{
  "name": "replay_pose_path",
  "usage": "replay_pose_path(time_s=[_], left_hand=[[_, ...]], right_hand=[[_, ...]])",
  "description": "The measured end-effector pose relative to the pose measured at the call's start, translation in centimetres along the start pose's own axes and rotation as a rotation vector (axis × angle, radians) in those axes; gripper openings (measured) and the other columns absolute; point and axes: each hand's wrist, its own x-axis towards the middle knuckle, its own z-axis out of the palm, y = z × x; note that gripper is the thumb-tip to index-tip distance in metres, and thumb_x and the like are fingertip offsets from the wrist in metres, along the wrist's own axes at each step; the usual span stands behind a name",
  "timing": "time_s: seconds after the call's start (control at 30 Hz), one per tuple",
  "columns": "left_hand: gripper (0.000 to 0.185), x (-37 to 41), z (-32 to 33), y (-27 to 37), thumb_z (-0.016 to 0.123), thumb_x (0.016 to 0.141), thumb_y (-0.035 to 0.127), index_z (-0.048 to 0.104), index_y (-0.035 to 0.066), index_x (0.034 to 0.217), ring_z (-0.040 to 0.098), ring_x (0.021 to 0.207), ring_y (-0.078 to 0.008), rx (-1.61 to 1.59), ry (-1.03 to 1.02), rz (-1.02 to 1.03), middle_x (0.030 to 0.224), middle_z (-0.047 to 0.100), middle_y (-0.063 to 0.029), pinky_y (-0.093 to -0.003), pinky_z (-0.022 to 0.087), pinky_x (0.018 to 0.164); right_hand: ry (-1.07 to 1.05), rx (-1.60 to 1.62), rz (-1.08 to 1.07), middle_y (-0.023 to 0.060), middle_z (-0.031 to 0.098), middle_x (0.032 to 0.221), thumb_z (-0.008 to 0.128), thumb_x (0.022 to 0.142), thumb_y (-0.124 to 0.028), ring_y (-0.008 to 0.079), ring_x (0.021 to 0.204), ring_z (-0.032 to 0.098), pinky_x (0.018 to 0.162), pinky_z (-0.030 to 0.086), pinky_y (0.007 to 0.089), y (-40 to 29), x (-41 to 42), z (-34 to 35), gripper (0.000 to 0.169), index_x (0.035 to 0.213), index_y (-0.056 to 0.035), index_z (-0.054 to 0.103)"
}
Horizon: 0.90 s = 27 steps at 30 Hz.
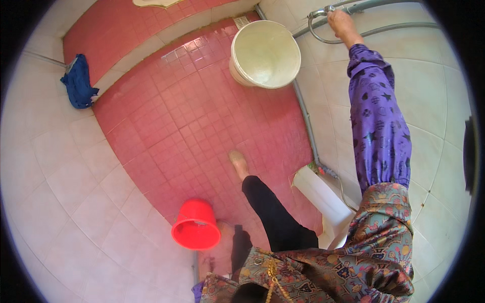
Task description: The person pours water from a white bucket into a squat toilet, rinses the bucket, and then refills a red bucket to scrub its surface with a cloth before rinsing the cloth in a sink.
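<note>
My right hand (343,27) reaches up to the wall on the right, in a purple printed oversleeve (379,121). Its fingers close around the metal tap (325,12), where a curved metal hose (316,36) loops down. To the left of and below that hand stands a large white plastic bucket (242,72) on the tiled floor; whether it holds water is hard to tell. My left hand is out of view; only a bit of purple sleeve (197,291) shows at the bottom edge. Near my legs a red plastic bucket (196,208) lies tilted, its mouth facing me.
Red floor tiles (182,125) look wet in places. A raised ledge (140,51) crosses the far side, with a floor drain (241,22) by the white bucket. Grey pipes (303,106) and a white ceramic fixture (322,195) line the right wall. A blue cloth (79,85) hangs at left.
</note>
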Motion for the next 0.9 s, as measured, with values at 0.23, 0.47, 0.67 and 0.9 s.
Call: replay_pose_path(time_s=[0.23,0.47,0.67,0.9], left_hand=[[0.018,0.1,5.9,9.5,0.052,0.094,0.018,0.051,0.007,0.108,0.063,0.069,-0.0205,-0.118,0.081,-0.047,0.089,0.063,-0.0111,-0.0319,0.053,0.055],[0.021,-1.9,5.6,7.7,0.053,0.093,0.018,0.051,0.006,0.111,0.064,0.071,-0.0217,-0.051,0.098,-0.108,0.092,0.063,-0.0122,-0.0319,0.053,0.057],[0.024,-5.4,4.3,4.4,0.052,0.093,0.018,0.049,0.005,0.113,0.065,0.072,-0.0241,-0.089,0.215,-0.159,0.095,0.061,-0.0149,-0.0334,0.054,0.059],[0.030,-9.2,-2.8,-5.7,0.051,0.093,0.019,0.047,0.006,0.121,0.065,0.074,-0.0240,-0.177,0.133,-0.250,0.098,0.060,-0.0153,-0.0339,0.054,0.059]], right_hand=[[-0.540,1.260,0.140,0.0183,0.066,0.092,0.044,0.096,-0.037,0.0274,0.076,0.066,0.076,0.053,0.0378,2.3,1.7,1.8,0.043,0.109,0.0032,0.055],[-0.236,0.937,-0.140,0.0136,0.059,0.115,0.063,0.085,-0.039,0.0284,0.104,0.061,0.085,0.050,0.0345,0.6,-7.0,17.9,0.058,0.124,0.0020,0.048],[-0.373,0.046,-0.314,0.0195,0.061,0.114,0.067,0.078,-0.038,0.0371,0.109,0.055,0.092,0.045,0.0436,-5.6,-12.1,33.5,0.054,0.119,-0.0045,0.055],[-0.177,-0.118,-0.563,0.0222,0.064,0.088,0.056,0.081,-0.018,0.0416,0.085,0.060,0.075,0.048,0.0501,-4.2,-14.5,34.8,0.021,0.093,-0.0029,0.062]])
